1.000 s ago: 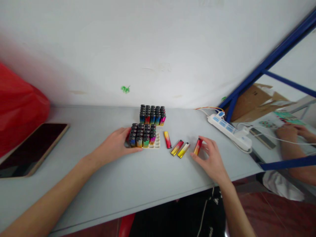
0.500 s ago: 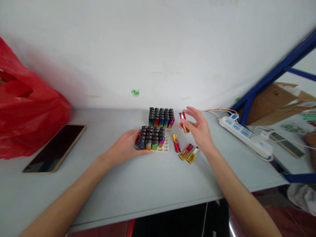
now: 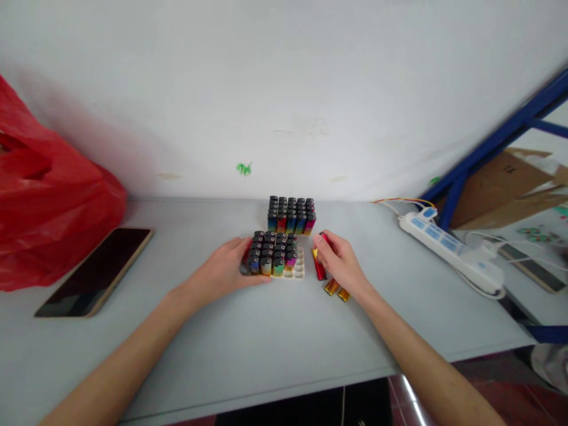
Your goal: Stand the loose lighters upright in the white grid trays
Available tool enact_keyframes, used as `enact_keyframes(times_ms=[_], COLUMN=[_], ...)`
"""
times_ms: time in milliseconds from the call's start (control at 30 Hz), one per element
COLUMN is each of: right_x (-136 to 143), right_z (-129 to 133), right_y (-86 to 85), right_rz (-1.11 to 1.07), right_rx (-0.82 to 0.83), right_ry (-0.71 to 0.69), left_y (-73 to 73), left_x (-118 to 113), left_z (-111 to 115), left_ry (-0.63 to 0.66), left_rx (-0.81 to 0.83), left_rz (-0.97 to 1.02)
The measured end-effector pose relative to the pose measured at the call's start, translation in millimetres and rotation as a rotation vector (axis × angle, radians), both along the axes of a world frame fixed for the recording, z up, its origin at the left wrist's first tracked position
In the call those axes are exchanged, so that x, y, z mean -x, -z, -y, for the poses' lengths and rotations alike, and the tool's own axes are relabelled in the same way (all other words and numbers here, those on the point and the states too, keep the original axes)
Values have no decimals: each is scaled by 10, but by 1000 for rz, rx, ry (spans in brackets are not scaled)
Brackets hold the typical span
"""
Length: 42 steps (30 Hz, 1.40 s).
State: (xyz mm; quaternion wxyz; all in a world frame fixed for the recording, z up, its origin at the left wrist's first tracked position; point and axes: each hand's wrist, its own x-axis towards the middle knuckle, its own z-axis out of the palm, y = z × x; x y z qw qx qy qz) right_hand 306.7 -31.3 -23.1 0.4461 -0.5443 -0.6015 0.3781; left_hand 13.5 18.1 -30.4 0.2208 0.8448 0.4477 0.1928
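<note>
My left hand (image 3: 224, 270) rests against the left side of a white tray (image 3: 297, 272) that stands partly filled with upright colourful lighters (image 3: 271, 251). My right hand (image 3: 339, 262) is just right of that tray, fingers closed around a red lighter (image 3: 322, 237) whose top pokes out above my fingers. Another red lighter (image 3: 319, 270) lies flat beside my fingers, and two gold lighters (image 3: 336, 290) show under my wrist. A second, full block of lighters (image 3: 290, 214) stands behind, near the wall.
A dark phone (image 3: 95, 271) lies at the left beside a red plastic bag (image 3: 44, 195). A white power strip (image 3: 450, 248) with cables lies at the right by a blue metal frame (image 3: 492, 148). The table edge (image 3: 284, 390) runs in front.
My right hand picked a red lighter from the right of the loose row, lifted it, and has come down with it next to the tray. My left hand stayed on the tray.
</note>
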Motion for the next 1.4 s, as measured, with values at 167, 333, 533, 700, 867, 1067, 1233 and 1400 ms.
enact_keyframes(times_ms=[167,333,533,700,867,1067,1233,1400], right_x=[83,101,116,110,96,91,32,-14], right_z=[61,81,95,96,116,148,154,179], right_y=[-40,-66,-74,-98,-92,-95,-136,-172], right_rz=[152,256,287,302,310,305,379,450], right_rx=[34,-61,-109,-127,-141,-153,-302,-393], right_ry=[38,80,88,100,125,40,-66,-120], left_y=[-23,-11,-7,-46,-58,-58,-23,-4], left_x=[-5,-8,-6,-18,-18,-26,-27,-21], left_z=[1,-1,-7,0,-6,-16,-29,-25], left_ry=[2,-16,-16,-26,-19,-20,-14,10], left_rx=[12,5,-4,21,16,28,43,10], left_rz=[30,40,39,9,14,-8,3,7])
